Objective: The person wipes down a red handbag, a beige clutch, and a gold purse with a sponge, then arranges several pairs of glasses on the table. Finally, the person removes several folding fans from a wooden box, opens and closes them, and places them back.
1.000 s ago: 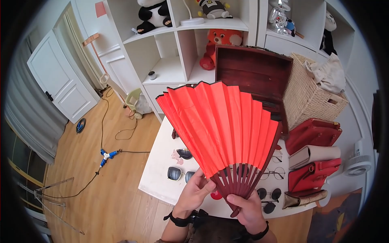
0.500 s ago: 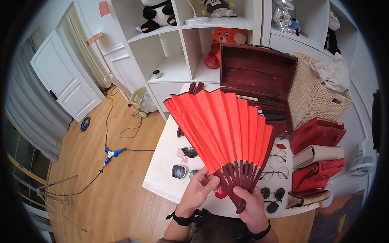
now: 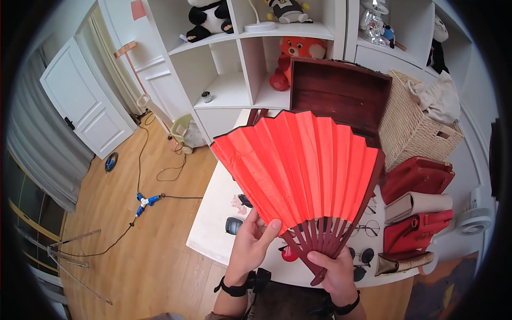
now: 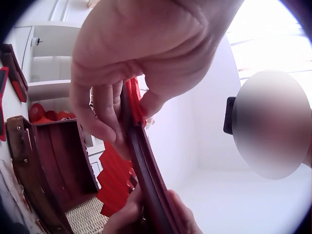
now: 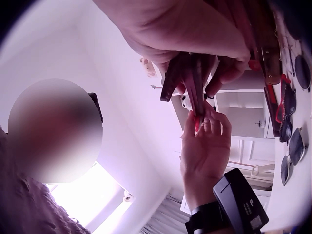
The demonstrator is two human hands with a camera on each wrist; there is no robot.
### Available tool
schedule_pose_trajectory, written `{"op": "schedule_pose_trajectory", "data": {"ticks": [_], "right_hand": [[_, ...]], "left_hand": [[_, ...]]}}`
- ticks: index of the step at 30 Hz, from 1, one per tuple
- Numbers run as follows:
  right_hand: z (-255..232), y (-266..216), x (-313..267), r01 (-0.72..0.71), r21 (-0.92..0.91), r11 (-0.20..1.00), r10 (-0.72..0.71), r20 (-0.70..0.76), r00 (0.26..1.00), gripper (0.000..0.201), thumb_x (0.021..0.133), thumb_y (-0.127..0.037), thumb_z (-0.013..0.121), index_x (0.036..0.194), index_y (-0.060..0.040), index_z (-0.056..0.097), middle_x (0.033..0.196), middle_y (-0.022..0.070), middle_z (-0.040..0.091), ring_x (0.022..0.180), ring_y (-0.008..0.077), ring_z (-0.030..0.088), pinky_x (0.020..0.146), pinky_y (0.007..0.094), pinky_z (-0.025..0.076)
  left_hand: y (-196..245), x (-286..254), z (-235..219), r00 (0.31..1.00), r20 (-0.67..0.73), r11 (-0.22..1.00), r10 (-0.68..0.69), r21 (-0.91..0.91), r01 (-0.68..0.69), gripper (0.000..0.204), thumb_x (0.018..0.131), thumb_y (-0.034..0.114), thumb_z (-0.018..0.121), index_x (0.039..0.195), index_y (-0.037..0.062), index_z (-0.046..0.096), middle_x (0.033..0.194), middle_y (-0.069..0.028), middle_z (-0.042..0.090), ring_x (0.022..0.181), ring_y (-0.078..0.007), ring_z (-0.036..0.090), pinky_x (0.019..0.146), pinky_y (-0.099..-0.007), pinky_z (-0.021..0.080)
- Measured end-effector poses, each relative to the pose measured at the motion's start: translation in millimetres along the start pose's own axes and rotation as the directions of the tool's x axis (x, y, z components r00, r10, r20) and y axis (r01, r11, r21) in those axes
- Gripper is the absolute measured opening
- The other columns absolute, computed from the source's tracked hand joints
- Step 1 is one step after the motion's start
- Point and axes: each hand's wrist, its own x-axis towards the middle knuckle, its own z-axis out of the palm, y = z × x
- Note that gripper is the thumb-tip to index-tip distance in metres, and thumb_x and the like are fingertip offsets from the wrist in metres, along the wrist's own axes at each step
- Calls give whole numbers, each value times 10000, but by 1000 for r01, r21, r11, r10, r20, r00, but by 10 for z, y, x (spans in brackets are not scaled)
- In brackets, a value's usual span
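Note:
A red folding fan (image 3: pixel 304 165) with dark wooden ribs is spread wide in front of me, above the table. My left hand (image 3: pixel 249 242) pinches its left edge between thumb and fingers, where the red leaf meets the ribs. Lower down, my right hand (image 3: pixel 338 274) grips the ribs near the pivot, thumb lying across the front. In the left wrist view the left fingers (image 4: pixel 105 114) and thumb close on the dark outer rib from both sides. The right wrist view shows the rib ends (image 5: pixel 192 83) coming out beneath the right hand.
The white table (image 3: pixel 210 208) holds sunglasses (image 3: pixel 233 225), round glasses (image 3: pixel 368 229) and red sunglasses (image 3: pixel 289 254) around the fan. An open wooden chest (image 3: pixel 341 90) stands behind, beside a wicker basket (image 3: pixel 421 130). Several handbags (image 3: pixel 418 232) line the right side.
The fan has spread wider, its right edge swinging to the right and its left edge slightly outward. Both hands keep hold of it. The head view has shifted a little to the left.

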Motion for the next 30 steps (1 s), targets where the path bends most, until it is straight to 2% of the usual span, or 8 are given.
{"op": "schedule_pose_trajectory", "data": {"ticks": [6,9,11,13,15,21,25,30], "right_hand": [[12,18,-8,4,-17,1000,-4,-45,999,421,765,97,682,1170,49,581,1083,134,681,954,204,672,890,346,524],[-11,47,-15,14,-36,999,-16,-52,998,402,766,94,680,1156,49,590,1056,132,689,936,204,677,880,346,528],[-16,49,-10,29,-18,999,-30,-44,999,383,772,81,678,1145,49,598,1042,134,692,920,207,680,869,344,531],[21,18,-22,46,3,999,-45,-63,997,378,775,76,676,1143,49,598,1040,133,692,916,207,680,867,340,531],[27,14,-28,63,23,998,-61,-81,995,373,777,71,675,1141,48,598,1038,132,691,912,207,680,864,337,532],[-26,48,-39,120,10,993,-118,-101,988,382,784,68,669,1155,42,584,1057,129,682,922,195,675,862,328,531],[-15,42,-38,121,19,992,-119,-93,989,377,788,65,672,1155,42,587,1059,132,683,927,197,677,866,330,532],[-12,117,-35,87,67,994,-83,-65,994,349,788,114,679,1125,44,622,1059,125,691,943,182,676,860,321,541]], "left_hand": [[-100,-7,-63,1000,3,999,22,41,-22,463,998,199,561,1378,-23,420,1250,-88,589,1037,-123,577,876,-285,470],[-126,-23,-113,999,-17,999,45,14,-45,468,1008,128,533,1415,-29,363,1263,-92,584,1121,-137,561,963,-310,449],[-97,-51,-238,996,-28,995,-82,-56,80,445,1010,135,531,1403,-23,394,1276,-81,574,1147,-133,543,985,-321,431],[-115,-64,-289,994,28,988,-102,-112,105,421,1000,134,554,1375,-19,439,1273,-80,582,1156,-137,545,1001,-322,424],[-93,-63,-197,996,49,990,77,-120,-71,410,987,139,583,1347,-20,468,1250,-87,604,1146,-147,560,995,-325,437],[-86,-88,-188,998,42,996,47,-80,-44,395,969,133,616,1308,-30,496,1239,-99,614,1104,-160,587,950,-325,475],[-116,-109,-224,996,76,995,54,-85,-47,392,987,154,586,1317,-32,487,1254,-93,605,1139,-154,564,982,-324,448],[-44,-170,-83,996,-48,966,-82,-251,67,550,1024,203,500,1477,-11,275,1431,-105,443,1290,-156,427,1075,-330,342]]}}
